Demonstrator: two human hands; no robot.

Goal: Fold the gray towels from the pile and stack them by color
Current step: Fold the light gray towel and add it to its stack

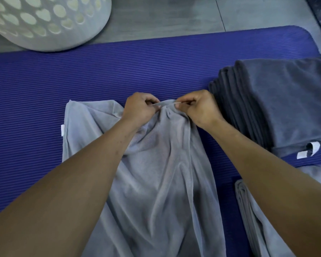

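A light gray towel [156,173] lies rumpled on a purple ribbed mat [44,89], running from the mat's middle back toward the person and out of view at the bottom edge. Its far hem is bunched up between two hands. The left hand [139,110] and right hand [200,108] sit close together, fingers curled, each pinching that far hem w/ thumb and fingertips; a short stretch of hem is pulled taut between them.

Handling, as a judgement: the cloth looks thin, soft and limp, w/ long loose folds, so it should be light, sag wherever unsupported, and not slip much on the ribbed mat. It isn't fragile. Best hold is probably the hem or corners, hands sliding apart along the edge to spread it flat.

A white label [62,130] sticks out at the towel's left edge; the far-left corner lies flat on the mat.

Room: bare mat shows to the left and beyond the hands, enough, it seems, to spread the cloth that way. The right side is tight. A stack of dark gray towels [278,101] sits just beside the right hand, nearly touching, w/ white tags [308,149] at its near edge. Nearer the person, a folded light gray pile [258,219] lies under the right forearm. A white basket [44,21] w/ oval holes stands on the gray floor [165,19] past the mat's far-left edge, well apart.
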